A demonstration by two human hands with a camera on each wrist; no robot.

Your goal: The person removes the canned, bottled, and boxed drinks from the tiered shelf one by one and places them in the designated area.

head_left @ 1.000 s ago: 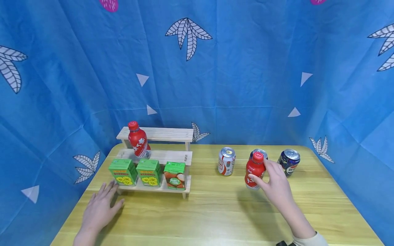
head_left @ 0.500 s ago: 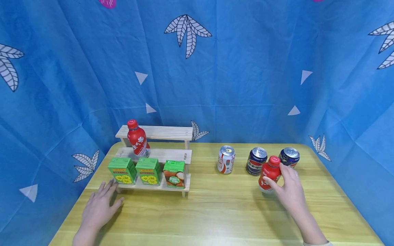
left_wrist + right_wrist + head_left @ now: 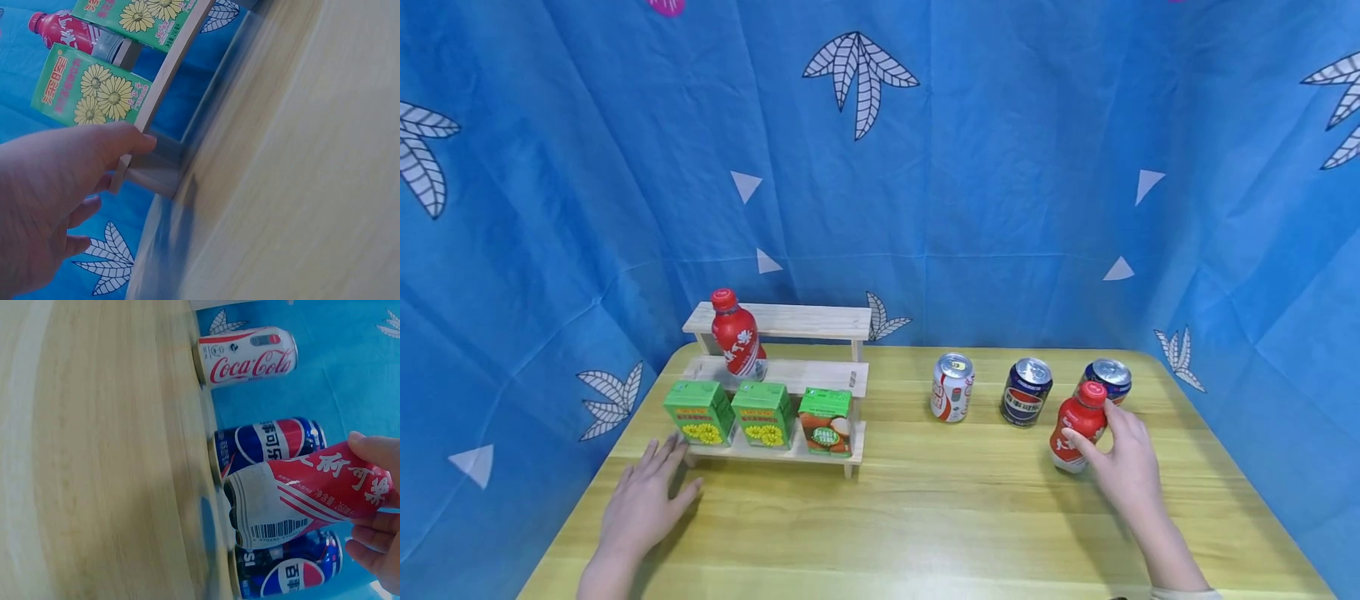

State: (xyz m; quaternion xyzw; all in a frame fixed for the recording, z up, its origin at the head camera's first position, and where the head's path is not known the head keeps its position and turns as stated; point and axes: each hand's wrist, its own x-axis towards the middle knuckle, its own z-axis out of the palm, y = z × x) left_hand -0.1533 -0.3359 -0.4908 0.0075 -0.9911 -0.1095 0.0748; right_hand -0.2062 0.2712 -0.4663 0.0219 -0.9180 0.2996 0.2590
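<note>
My right hand (image 3: pixel 1127 454) grips a red plastic cola bottle (image 3: pixel 1078 427) by its upper part, thumb on one side and fingers on the other. In the right wrist view the bottle (image 3: pixel 300 494) leans, its pale base low over the table. A dark blue Pepsi can (image 3: pixel 1108 377) stands partly hidden behind it. My left hand (image 3: pixel 643 500) has loosely spread fingers, fingertips right at the front left corner of a small wooden tiered shelf (image 3: pixel 790 377). Above them, a green drink carton (image 3: pixel 702 412) sits on the lowest board. In the left wrist view the thumb overlaps that board's front edge.
Another green carton (image 3: pixel 765 415) and a lychee drink carton (image 3: pixel 826 421) share the lowest board. A second red bottle (image 3: pixel 739 335) stands on the middle board. Right of the shelf are a white Coca-Cola can (image 3: pixel 952 388) and a Pepsi can (image 3: pixel 1026 392). Blue curtain (image 3: pixel 1015 183) surrounds the table.
My right hand has carried the red cola bottle rightward and slightly toward me, from before the middle can to before the rightmost one. The left hand stays at the shelf corner.
</note>
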